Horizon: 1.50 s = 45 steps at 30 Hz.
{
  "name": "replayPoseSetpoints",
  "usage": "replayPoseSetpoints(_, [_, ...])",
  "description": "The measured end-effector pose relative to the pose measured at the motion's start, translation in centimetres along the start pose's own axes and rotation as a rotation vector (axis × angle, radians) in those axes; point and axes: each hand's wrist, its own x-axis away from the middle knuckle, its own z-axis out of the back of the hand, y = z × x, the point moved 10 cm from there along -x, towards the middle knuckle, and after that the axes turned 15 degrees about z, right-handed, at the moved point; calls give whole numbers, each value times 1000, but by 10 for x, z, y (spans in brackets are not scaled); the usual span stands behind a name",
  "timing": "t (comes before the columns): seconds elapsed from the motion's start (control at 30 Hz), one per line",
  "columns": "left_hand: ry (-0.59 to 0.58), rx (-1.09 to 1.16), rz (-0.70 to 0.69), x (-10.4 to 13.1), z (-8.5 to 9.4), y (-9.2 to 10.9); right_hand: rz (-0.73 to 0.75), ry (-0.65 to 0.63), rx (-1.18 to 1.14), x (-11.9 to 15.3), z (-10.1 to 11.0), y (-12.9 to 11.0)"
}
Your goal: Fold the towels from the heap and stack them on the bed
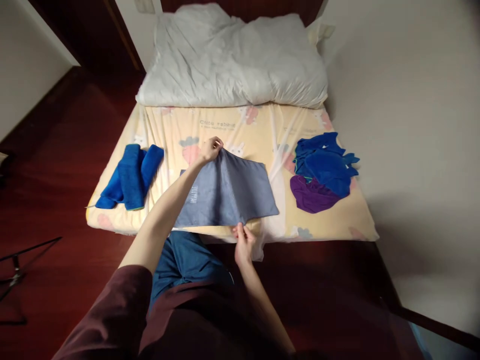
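Note:
A flat grey-blue cloth (249, 185) with white lettering near its left end lies across the front of the bed. My left hand (212, 149) pinches its far edge near the middle. At the near edge, my right hand (244, 242) grips the cloth between thumb and fingers. A raised ridge runs through the fabric between the two hands, while both ends rest on the sheet. My left forearm hides part of the cloth's left side.
Blue folded cloths (131, 175) lie on the left of the patterned bedsheet (217, 125). A heap of blue and purple cloths (322, 172) sits on the right. Behind is a bunched white quilt (240, 60). A black stand's leg (17, 270) shows on the floor at left.

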Motion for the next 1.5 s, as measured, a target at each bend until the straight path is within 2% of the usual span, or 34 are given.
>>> replayPoseSetpoints(0.13, [96, 223, -150, 27, 77, 42, 352, 35, 158, -43, 35, -102])
replayPoseSetpoints(0.23, [199, 298, -294, 57, 139, 72, 607, 34, 218, -75, 42, -179])
replayPoseSetpoints(0.33, [288, 289, -440, 96, 195, 99, 749, 42, 195, -105, 38, -236])
replayPoseSetpoints(0.43, [367, 271, -539, 141, 243, 118, 870, 48, 45, -130, 26, -284])
replayPoseSetpoints(0.53, [396, 339, -547, 181, 282, 123, 955, 23, -72, -146, 11, -326])
replayPoseSetpoints(0.63, [398, 425, -509, 213, 309, 120, 1004, -69, -96, -152, -11, -363])
replayPoseSetpoints(0.8, [424, 481, -462, 252, 336, 110, 1023, -217, -137, -145, -41, -401])
replayPoseSetpoints(0.97, [458, 497, -384, 273, 348, 95, 1004, -257, -102, -129, -48, -408])
replayPoseSetpoints(1.1, [461, 479, -366, 288, 350, 89, 943, -268, -42, -112, -36, -400])
replayPoseSetpoints(1.23, [402, 408, -308, 302, 341, 79, 844, -281, 17, -90, -12, -386])
replayPoseSetpoints(1.37, [317, 340, -218, 315, 328, 65, 638, -323, 17, -79, 12, -360])
replayPoseSetpoints(1.5, [217, 321, -154, 310, 310, 56, 453, -371, 9, -85, 20, -334])
